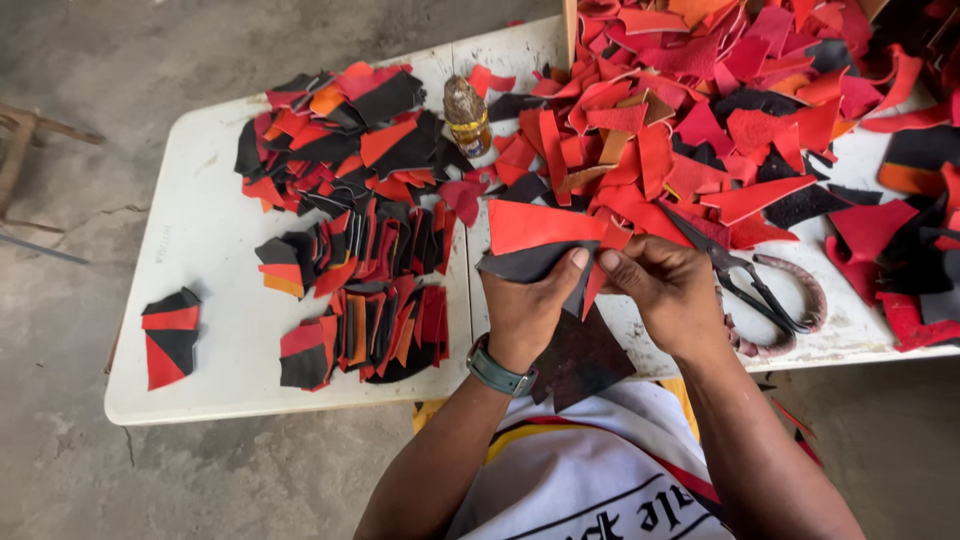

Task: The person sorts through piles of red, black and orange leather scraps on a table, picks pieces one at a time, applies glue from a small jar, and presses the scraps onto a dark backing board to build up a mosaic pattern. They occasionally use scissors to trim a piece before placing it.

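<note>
Fingers of the left hand (527, 300) and right hand (665, 290) are being closed on a red piece (540, 225) and a black piece (530, 262) — pinched together above the white table's (210, 250) near edge. A loosened pinch is likely to let the layers slide apart. Both wrists are being held bent inward — scissors (760, 290) lying just right.

Both hands (600, 295) pinch red-black leather piece (540, 245); scissors (750, 280) beside.

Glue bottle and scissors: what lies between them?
Head view: a heap of red and black scraps covers the table between the glue bottle and the scissors.
</note>
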